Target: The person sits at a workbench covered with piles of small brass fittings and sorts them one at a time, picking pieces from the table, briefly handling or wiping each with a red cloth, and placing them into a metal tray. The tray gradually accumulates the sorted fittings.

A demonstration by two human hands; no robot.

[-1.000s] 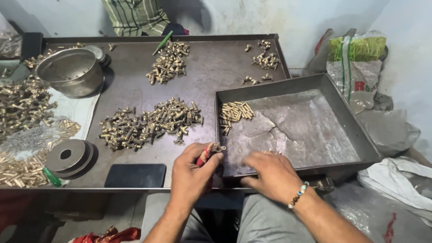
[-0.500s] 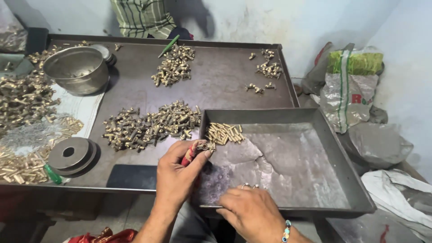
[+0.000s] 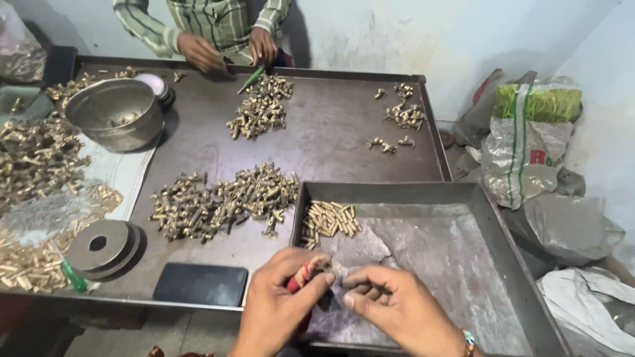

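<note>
**Brass pieces go under the tool**

Brass fitting [image 3: 325, 266] now sits pinched in our left hand [image 3: 281, 301], alongside a red-handled tool [image 3: 299, 276], over the near corner of the grey metal tray [image 3: 509, 264]. Our right hand [image 3: 390, 304] has come in from the tray's edge and grips a small piece against it. Sorted brass pins [image 3: 329, 220] lie just beyond.

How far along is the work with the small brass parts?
Done: a small neat batch lies in the grey tray. In hand: the left hand holds a red-handled tool against a piece at the right hand. Left: the big loose pile on the table.
</note>
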